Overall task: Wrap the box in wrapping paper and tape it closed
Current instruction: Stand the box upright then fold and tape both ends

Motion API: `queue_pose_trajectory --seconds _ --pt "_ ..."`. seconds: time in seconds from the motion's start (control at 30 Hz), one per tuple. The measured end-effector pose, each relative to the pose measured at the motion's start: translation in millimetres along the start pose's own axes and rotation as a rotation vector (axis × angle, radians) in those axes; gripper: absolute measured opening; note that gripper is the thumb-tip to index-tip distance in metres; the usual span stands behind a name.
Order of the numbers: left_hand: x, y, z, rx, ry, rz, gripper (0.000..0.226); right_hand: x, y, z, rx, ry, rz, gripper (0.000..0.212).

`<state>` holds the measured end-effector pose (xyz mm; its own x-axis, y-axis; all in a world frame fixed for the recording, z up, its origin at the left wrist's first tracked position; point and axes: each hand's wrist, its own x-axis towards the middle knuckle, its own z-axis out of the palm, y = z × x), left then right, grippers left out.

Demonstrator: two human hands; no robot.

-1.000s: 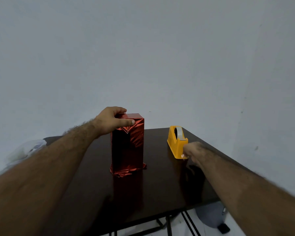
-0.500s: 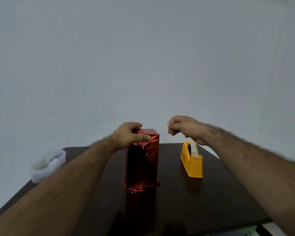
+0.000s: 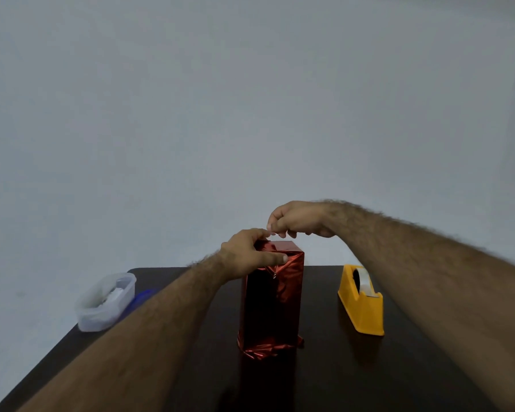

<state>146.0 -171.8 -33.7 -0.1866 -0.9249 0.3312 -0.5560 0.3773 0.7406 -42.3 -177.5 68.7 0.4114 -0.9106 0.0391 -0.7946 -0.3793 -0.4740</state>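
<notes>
Dark, glossy table (image 3: 339,379) fills the lower part of the view, and behind it a plain pale grey wall (image 3: 250,99) takes up everything above. Landmark is the box (image 3: 272,298), wrapped in shiny red paper, standing upright on the table near its middle, crumpled foil flaring out at its foot. To the right of the box, apart from it, sits a yellow tape dispenser (image 3: 361,304) with a whitish roll in it. Well to the left of the box, at the table's far left edge, a translucent plastic tub (image 3: 106,301), something blue just showing beside it. Left hand (image 3: 247,257) grips the top of the box, thumb stretched across the folded paper on the near face, fingers curled over the top edge. Right hand (image 3: 299,220) hovers just above the box's top, fingertips pinched on a small pale strip, likely tape, too small to be sure. Both forearms cross the table and hide much of it
</notes>
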Motion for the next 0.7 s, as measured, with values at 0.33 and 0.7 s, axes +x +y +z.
queue_pose_trajectory --seconds 0.33,0.7 --pt "2.1 -3.5 3.4 -0.099 0.009 -0.043 0.178 12.4 -6.2 10.9 0.079 -0.044 0.087 0.013" --pt "3.0 -2.9 0.3 -0.108 -0.019 -0.036 0.178 18.6 -9.4 19.6 0.102 -0.052 0.141 0.012"
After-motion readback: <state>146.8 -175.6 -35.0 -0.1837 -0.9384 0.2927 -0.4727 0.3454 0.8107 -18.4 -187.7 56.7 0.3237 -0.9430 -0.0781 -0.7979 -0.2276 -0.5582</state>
